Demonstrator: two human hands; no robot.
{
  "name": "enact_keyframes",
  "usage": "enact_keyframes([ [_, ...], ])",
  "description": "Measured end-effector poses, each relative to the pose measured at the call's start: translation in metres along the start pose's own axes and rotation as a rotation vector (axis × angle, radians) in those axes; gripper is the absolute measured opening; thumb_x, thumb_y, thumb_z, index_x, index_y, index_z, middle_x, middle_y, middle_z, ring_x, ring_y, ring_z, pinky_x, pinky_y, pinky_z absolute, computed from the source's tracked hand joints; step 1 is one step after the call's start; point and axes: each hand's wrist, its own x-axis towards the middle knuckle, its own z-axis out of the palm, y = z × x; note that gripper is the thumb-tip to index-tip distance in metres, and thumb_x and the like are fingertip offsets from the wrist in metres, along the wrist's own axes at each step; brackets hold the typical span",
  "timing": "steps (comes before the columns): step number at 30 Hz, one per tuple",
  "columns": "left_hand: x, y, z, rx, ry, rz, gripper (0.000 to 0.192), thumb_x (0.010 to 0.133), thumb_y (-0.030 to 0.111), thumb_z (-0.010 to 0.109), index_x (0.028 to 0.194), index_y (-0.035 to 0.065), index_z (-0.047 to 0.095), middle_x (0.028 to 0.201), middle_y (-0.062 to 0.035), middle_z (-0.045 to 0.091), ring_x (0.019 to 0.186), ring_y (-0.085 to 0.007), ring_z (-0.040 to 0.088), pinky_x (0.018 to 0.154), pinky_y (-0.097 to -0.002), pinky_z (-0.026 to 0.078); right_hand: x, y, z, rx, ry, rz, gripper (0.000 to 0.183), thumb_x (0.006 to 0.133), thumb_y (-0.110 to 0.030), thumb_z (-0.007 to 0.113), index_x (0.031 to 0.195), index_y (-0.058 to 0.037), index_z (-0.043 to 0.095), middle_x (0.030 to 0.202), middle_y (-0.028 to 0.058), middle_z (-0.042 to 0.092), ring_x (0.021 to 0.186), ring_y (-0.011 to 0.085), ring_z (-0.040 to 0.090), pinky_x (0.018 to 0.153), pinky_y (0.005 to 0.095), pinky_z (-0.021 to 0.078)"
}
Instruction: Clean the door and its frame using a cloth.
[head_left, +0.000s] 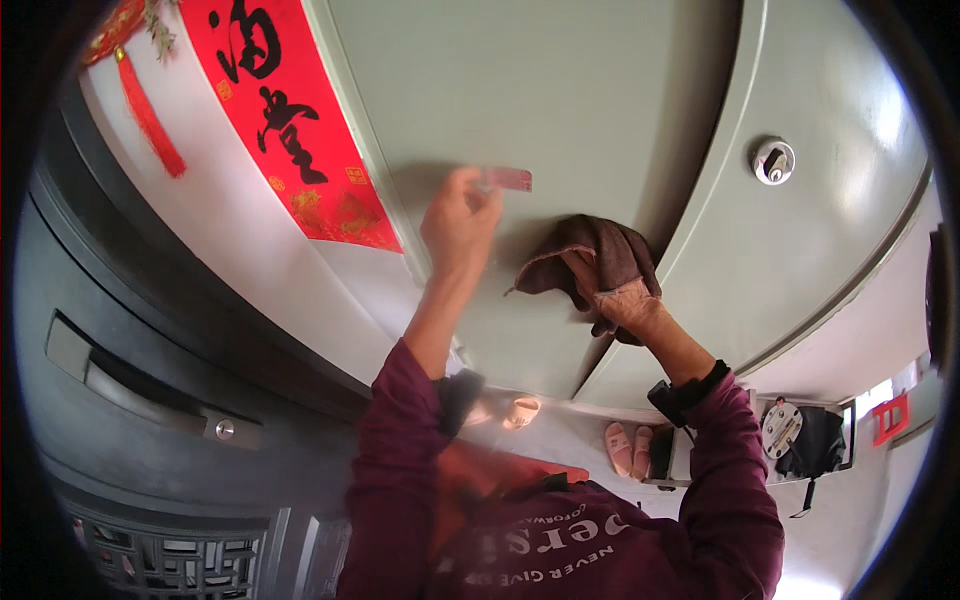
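My left hand (461, 217), blurred, is raised in front of a pale grey-green door panel (540, 90). Its thumb and fingers pinch the left end of a small dark red strip (514, 179). Whether the strip's right end is stuck to the panel, I cannot tell. Lower and to the right, my right hand (626, 304) grips a brown cloth (611, 251) at the panel, near its dark vertical gap. Folds of the cloth cover most of the right fingers.
A round lock (772, 160) sits on the right door leaf. Left are a red paper banner (289, 120) bearing writing, a red tassel (150, 112) and a dark door with a handle (142, 394). Pink slippers (628, 450) and a folded black umbrella (814, 442) are below right.
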Motion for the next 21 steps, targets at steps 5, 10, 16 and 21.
enact_keyframes([
  [5,0.006,-0.005,0.009,-0.021,0.085,0.127,0.012,0.075,0.012,0.06,0.085,0.0058,0.057,0.072,-0.0036,0.059,0.061,-0.0148,0.053,0.057,-0.0289,0.043,0.0,0.0,0.0,-0.018,-0.035,0.023,0.037,0.083,-0.03,0.048,0.112,-0.0078,0.046,0.113,0.016,0.044,0.108,0.0306,0.042,0.086,0.0378,0.0403],
  [10,-0.008,-0.009,0.009,-0.048,-0.04,0.345,0.006,0.077,0.008,0.057,0.079,0.0024,0.057,0.07,-0.0043,0.058,0.061,-0.0113,0.052,0.056,-0.0248,0.042,0.01,-0.022,-0.017,0.269,-0.202,0.363,0.038,0.084,-0.032,0.047,0.114,-0.0087,0.045,0.115,0.0146,0.043,0.11,0.029,0.041,0.086,0.0375,0.0411],
  [16,-0.048,0.012,-0.004,-0.328,-0.292,0.187,0.005,0.076,0.004,0.057,0.08,0.0014,0.056,0.069,-0.0003,0.056,0.061,-0.0064,0.049,0.056,-0.0209,0.041,0.003,-0.006,-0.006,0.151,0.011,0.167,0.033,0.083,-0.027,0.049,0.112,-0.0103,0.047,0.108,0.0149,0.047,0.103,0.029,0.046,0.083,0.04,0.042],
  [21,-0.076,0.007,-0.014,-0.403,-0.393,0.007,0.006,0.077,0.003,0.057,0.082,0.0014,0.057,0.068,0.0012,0.054,0.062,-0.0047,0.047,0.057,-0.0194,0.041,0.0,-0.01,-0.004,0.001,0.084,-0.104,0.025,0.08,-0.013,0.048,0.104,-0.0109,0.052,0.101,0.0129,0.049,0.098,0.0289,0.049,0.083,0.0394,0.0414],
])
